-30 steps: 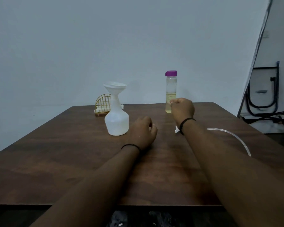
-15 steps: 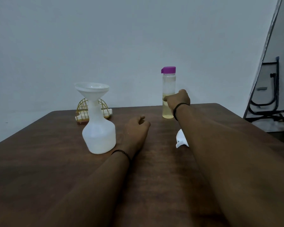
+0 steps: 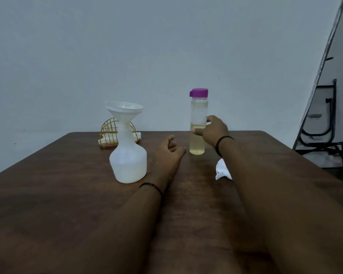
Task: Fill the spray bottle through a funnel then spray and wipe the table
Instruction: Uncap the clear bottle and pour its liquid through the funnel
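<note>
A white spray bottle body [image 3: 128, 165] stands on the brown table [image 3: 57, 194] with a white funnel [image 3: 124, 110] set in its neck. To the right stands a clear bottle [image 3: 198, 123] with a purple cap, about half full of yellowish liquid. My right hand [image 3: 212, 129] wraps round its middle, thumb in front and fingers behind. My left hand [image 3: 167, 155] rests on the table just right of the spray bottle, fingers loosely curled, holding nothing. A white piece [image 3: 222, 169], partly hidden by my right forearm, lies near that arm.
A gold wire holder [image 3: 109, 133] with white napkins stands behind the spray bottle at the table's far edge. A grey wall rises behind the table. Black metal frames and cables [image 3: 325, 123] stand off the table to the right.
My right hand has reached forward from mid-table to the purple-capped bottle and closed round it. The view has drawn closer to the table. My left hand has stayed beside the spray bottle.
</note>
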